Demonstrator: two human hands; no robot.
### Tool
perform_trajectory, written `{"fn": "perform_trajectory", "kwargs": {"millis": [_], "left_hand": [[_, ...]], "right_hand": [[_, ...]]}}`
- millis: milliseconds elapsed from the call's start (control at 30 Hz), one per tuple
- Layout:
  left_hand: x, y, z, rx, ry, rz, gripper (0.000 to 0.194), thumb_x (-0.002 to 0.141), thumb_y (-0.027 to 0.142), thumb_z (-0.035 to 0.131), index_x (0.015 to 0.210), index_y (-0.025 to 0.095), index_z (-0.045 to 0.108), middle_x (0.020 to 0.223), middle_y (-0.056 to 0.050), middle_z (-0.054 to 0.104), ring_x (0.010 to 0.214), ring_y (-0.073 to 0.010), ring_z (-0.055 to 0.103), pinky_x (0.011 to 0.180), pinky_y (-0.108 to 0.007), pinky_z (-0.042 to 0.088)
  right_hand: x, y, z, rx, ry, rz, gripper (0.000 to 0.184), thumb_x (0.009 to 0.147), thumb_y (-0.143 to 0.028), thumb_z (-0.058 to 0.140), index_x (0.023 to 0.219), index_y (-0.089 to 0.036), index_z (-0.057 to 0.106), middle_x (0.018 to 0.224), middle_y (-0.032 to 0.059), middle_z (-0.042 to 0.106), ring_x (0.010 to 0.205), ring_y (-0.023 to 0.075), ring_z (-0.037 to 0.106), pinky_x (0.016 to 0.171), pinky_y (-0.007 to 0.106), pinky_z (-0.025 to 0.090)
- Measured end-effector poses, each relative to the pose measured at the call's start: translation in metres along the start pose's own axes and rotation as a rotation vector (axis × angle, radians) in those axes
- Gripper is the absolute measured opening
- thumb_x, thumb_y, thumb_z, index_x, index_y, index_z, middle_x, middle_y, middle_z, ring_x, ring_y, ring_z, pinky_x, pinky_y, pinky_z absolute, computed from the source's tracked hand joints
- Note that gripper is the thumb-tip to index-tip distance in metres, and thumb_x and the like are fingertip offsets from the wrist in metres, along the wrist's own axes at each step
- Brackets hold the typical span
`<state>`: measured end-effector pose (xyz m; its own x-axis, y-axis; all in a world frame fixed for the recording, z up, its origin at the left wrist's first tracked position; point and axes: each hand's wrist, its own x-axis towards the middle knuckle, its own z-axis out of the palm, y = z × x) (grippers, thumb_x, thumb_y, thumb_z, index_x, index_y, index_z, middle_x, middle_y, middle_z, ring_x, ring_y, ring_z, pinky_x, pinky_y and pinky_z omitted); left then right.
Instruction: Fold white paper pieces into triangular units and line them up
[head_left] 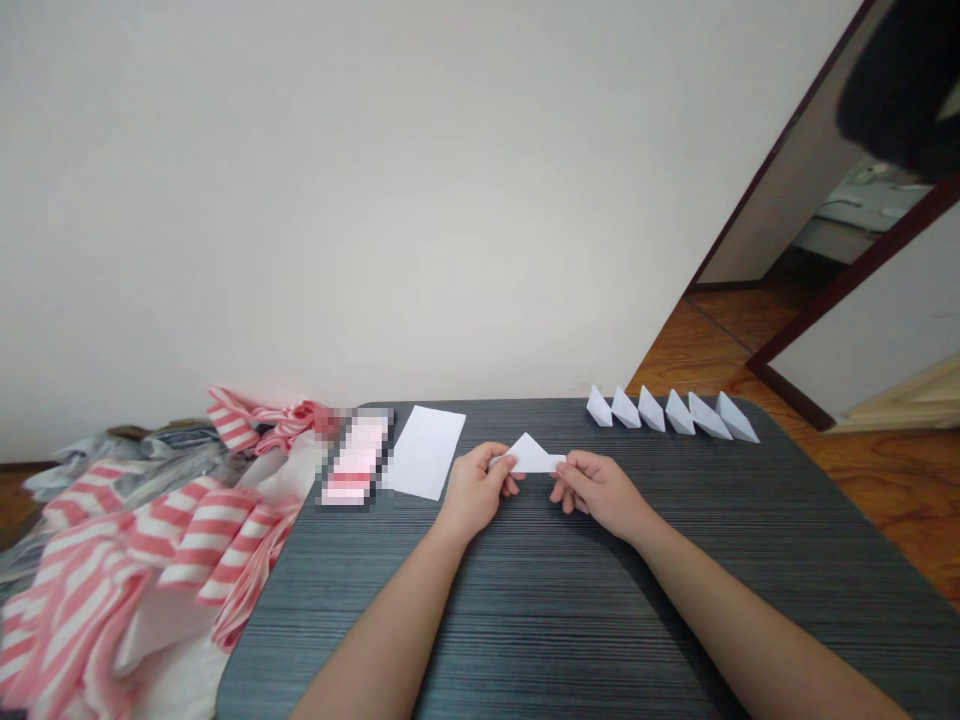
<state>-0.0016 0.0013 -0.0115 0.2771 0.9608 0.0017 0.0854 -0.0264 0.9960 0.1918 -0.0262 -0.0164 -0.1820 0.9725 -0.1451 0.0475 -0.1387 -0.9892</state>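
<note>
A small folded white paper boat [530, 456] with a pointed peak in the middle is held level above the dark table. My left hand [480, 485] pinches its left end between thumb and fingers. At the opposite end, my right hand [595, 487] grips the paper the same way. Left of my hands lies white paper [429, 450], flat on the table; whether it is one sheet or a stack I cannot tell. Several finished folded paper boats [651, 409] stand in a row at the back right of the table.
A pixelated, phone-like rectangle [357, 457] lies at the table's left edge. Red-and-white striped cloth [202, 540] and other fabrics are heaped beside the dark wood-grain table [525, 630]. A pale wall [450, 200] rises behind it; a doorway opens at right.
</note>
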Motion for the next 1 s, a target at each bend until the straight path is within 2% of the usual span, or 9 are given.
{"fn": "perform_trajectory", "kwargs": {"millis": [267,433,600,767,867,1000], "left_hand": [[0.0010,0.0003,-0.0012,0.010,-0.043,0.009,0.027,0.081,0.040,0.051,0.088,0.014,0.057,0.061,-0.002,0.062,0.051,-0.0101,0.054,0.052,-0.021,0.044],[-0.0014,0.0026,-0.0016,0.059,-0.078,0.006,0.029,0.078,0.040,0.055,0.089,0.014,0.059,0.058,0.000,0.060,0.051,-0.0100,0.055,0.053,-0.020,0.043],[-0.0004,0.0027,-0.0004,0.025,-0.072,0.014,0.029,0.080,0.040,0.054,0.093,0.015,0.058,0.062,-0.001,0.061,0.051,-0.0097,0.054,0.051,-0.020,0.044],[0.0003,0.0011,-0.0005,0.048,-0.048,0.021,0.030,0.080,0.040,0.053,0.095,0.015,0.058,0.069,-0.002,0.063,0.051,-0.0097,0.055,0.051,-0.021,0.044],[-0.0001,-0.0001,-0.0012,0.071,-0.056,0.021,0.030,0.080,0.041,0.053,0.095,0.015,0.059,0.063,-0.001,0.061,0.052,-0.0103,0.056,0.052,-0.021,0.044],[-0.0002,-0.0010,-0.0016,0.085,-0.058,0.021,0.031,0.080,0.041,0.053,0.094,0.015,0.059,0.060,-0.001,0.060,0.052,-0.0107,0.056,0.053,-0.021,0.044]], "right_hand": [[-0.0011,-0.0011,-0.0009,-0.083,-0.001,-0.013,0.031,0.084,-0.043,0.049,0.069,-0.016,0.054,0.061,0.0027,0.065,0.042,0.0087,0.051,0.039,0.020,0.030],[-0.0019,0.0008,-0.0008,-0.184,-0.056,-0.065,0.031,0.086,-0.039,0.048,0.069,-0.015,0.056,0.057,0.0019,0.062,0.044,0.0083,0.051,0.040,0.020,0.032],[-0.0012,0.0036,0.0030,-0.027,0.023,-0.157,0.021,0.083,-0.036,0.052,0.096,-0.020,0.047,0.078,0.0006,0.062,0.044,0.0073,0.052,0.038,0.019,0.032],[-0.0024,0.0061,0.0037,-0.046,0.094,-0.229,0.021,0.083,-0.031,0.054,0.099,-0.022,0.044,0.090,0.0024,0.060,0.048,0.0075,0.054,0.037,0.019,0.034],[-0.0032,0.0064,0.0026,-0.111,0.080,-0.214,0.022,0.083,-0.030,0.053,0.103,-0.021,0.046,0.092,0.0044,0.061,0.047,0.0068,0.053,0.037,0.018,0.034],[-0.0029,0.0061,0.0024,-0.112,0.058,-0.252,0.017,0.082,-0.030,0.054,0.094,-0.021,0.047,0.113,0.0082,0.054,0.056,0.0083,0.057,0.039,0.019,0.038]]}}
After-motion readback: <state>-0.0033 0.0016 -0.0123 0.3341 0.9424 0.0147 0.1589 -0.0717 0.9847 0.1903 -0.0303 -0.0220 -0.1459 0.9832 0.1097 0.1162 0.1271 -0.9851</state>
